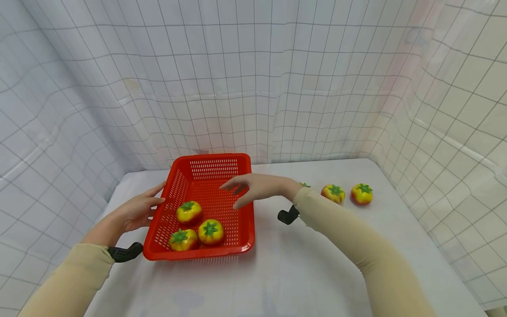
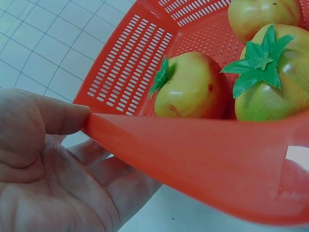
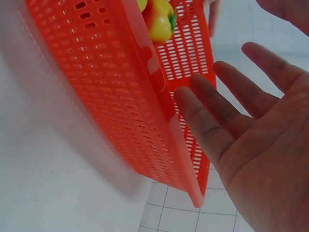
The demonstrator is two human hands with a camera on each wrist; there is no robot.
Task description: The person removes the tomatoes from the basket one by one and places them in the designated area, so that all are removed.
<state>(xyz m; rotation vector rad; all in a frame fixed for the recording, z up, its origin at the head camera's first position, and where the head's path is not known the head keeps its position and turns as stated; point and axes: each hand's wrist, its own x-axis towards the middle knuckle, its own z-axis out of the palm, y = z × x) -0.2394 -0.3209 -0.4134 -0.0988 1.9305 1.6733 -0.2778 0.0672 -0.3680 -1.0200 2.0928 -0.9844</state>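
A red plastic basket (image 1: 253, 211) with slotted walls stands on the table. My left hand (image 1: 136, 212) holds its left rim, the thumb (image 2: 67, 116) on top and the fingers below. Inside lie three yellow-and-red artificial tomatoes with green leaf tops: one tomato (image 1: 189, 213) farther back, another (image 1: 184, 240) at the front left, the third (image 1: 211, 232) beside it. Over the basket's right side hovers my right hand (image 1: 259, 187), fingers spread and nothing in them. In the right wrist view its fingers (image 3: 203, 121) overlap the basket's rim.
To the right on the white table (image 1: 301, 273) lie more such tomatoes: one tomato (image 1: 361, 194) farthest right, another (image 1: 333, 193) beside it, and a third (image 1: 305, 185) mostly hidden behind my right forearm. A grid-patterned white curtain (image 1: 261, 88) surrounds the back and sides.
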